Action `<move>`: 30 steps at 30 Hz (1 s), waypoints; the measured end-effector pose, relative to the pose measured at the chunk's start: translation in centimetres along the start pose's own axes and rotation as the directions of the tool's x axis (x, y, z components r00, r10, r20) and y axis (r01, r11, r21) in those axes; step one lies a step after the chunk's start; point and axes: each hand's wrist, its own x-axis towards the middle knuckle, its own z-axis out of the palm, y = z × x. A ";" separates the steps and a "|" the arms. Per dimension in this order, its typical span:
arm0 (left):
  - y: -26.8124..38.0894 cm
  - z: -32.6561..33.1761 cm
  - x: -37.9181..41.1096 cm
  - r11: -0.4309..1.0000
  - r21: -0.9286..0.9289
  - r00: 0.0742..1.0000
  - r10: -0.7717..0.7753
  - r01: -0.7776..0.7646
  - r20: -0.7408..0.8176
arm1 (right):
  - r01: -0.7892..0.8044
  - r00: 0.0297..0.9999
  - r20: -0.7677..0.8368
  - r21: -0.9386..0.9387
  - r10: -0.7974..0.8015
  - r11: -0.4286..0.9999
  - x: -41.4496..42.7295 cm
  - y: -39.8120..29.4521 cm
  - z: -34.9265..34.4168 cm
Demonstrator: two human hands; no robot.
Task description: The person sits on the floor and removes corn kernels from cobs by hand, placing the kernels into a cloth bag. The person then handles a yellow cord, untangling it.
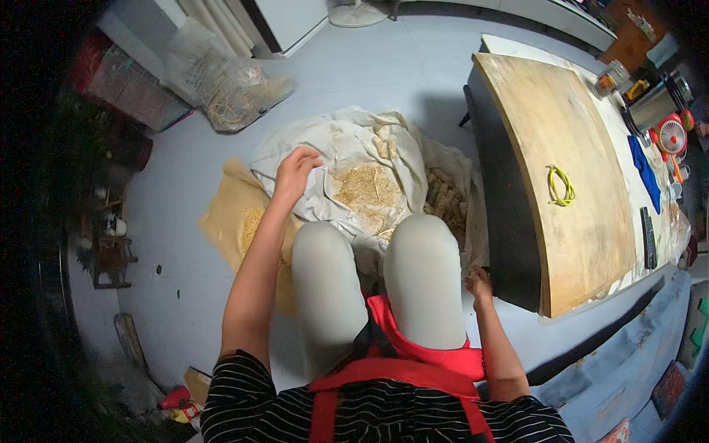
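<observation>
In front of my knees, a white cloth sheet (310, 191) lies bunched up, with pale yellow chaff or crumbs (365, 188) in its hollow. My left hand (298, 169) is at the sheet's left part, fingers bent; whether they grip the fabric is unclear. To the right stands a whitish sack (475, 221) holding what look like stripped corn cobs (443, 194). Low beside that sack's near edge is my right hand (479, 283), its fingers partly hidden. Yellow corn kernels (252, 224) rest on a tan sheet (224, 207) at left, partly behind my left forearm.
A table with a wooden board (576, 127) stands close on the right; a coiled yellow-green cord (561, 185) lies on it. Behind the board are a glass jar (609, 80) and a small red fan (672, 135). A filled clear plastic bag (232, 94) sits at far left.
</observation>
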 end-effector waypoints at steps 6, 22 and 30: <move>0.6 11.6 9.0 0.904 0.421 0.859 -0.158 -0.073 0.488 | 0.191 0.974 -0.004 -0.525 -0.227 0.829 6.0 6.4 -2.9; -20.9 21.1 -0.8 0.664 0.366 0.536 0.062 -0.652 0.842 | 0.352 0.921 0.221 -0.826 -0.321 0.440 12.2 -3.0 7.0; -25.2 25.2 -2.1 0.550 0.374 0.354 -0.148 -0.747 0.923 | 0.275 0.899 0.103 -0.888 -0.425 0.368 18.1 -3.7 10.3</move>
